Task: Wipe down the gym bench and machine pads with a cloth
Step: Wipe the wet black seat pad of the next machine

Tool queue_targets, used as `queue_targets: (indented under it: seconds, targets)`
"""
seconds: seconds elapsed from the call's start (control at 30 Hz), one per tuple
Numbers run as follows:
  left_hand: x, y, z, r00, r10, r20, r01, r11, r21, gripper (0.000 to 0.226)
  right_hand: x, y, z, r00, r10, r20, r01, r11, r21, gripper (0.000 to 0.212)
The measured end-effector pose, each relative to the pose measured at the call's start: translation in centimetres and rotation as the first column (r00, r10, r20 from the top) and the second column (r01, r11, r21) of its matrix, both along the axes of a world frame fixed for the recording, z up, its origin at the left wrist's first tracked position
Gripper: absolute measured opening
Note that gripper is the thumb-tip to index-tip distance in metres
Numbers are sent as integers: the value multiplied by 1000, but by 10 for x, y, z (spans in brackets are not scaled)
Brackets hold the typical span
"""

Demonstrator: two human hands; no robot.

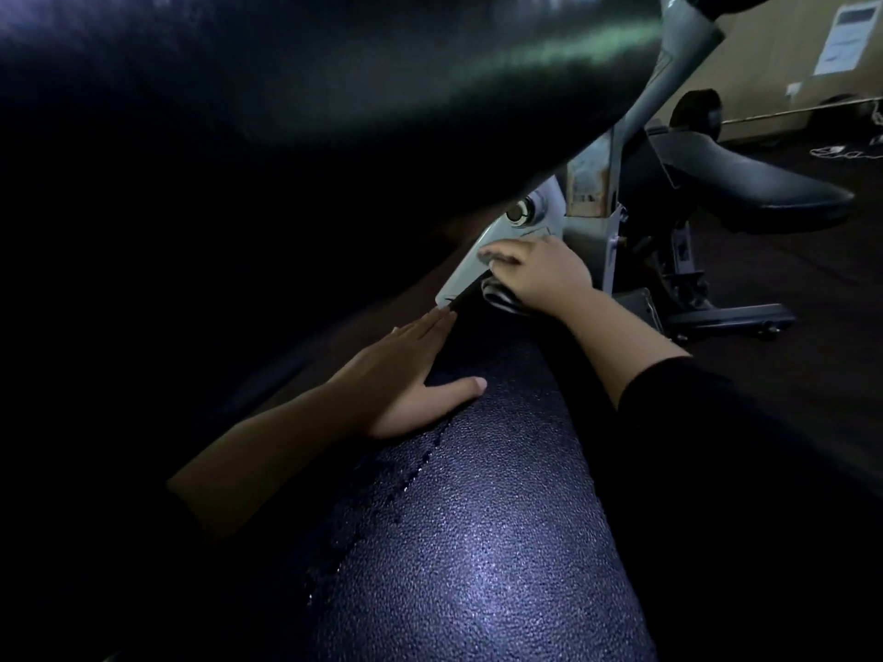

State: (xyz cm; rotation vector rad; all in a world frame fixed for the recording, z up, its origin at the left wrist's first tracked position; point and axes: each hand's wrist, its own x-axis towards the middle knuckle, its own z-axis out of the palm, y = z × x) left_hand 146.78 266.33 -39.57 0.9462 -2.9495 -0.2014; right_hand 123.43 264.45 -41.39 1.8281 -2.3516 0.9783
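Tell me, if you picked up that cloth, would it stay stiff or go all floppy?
Probably floppy: the cloth lies bunched in soft folds under the right hand. It likely slides easily on the bench pad and looks light.

My right hand [540,274] covers most of the cloth [501,298] (only dark folds peek out beneath my palm). At nine o'clock everything sinks into shadow. The wall notice [848,38] at one o'clock is unreadable.
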Motion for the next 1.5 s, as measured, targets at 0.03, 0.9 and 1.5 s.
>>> queue_targets:
  seconds: [0.03, 0.9, 1.5]
  targets:
    - [0, 0, 0, 1000, -1, -4, 1, 1000, 1, 87, -2, 3, -4, 1000, -19, -5, 19, 1000, -20, 35]
    - [197, 70, -28, 881, 241, -406, -137, 953, 269, 58, 159, 95, -12, 973, 162, -163, -171, 984, -47, 50]
    - [201, 74, -47, 765, 259, -590, -153, 962, 225, 62, 207, 144, -25, 848, 384, -365, -448, 887, -108, 41]
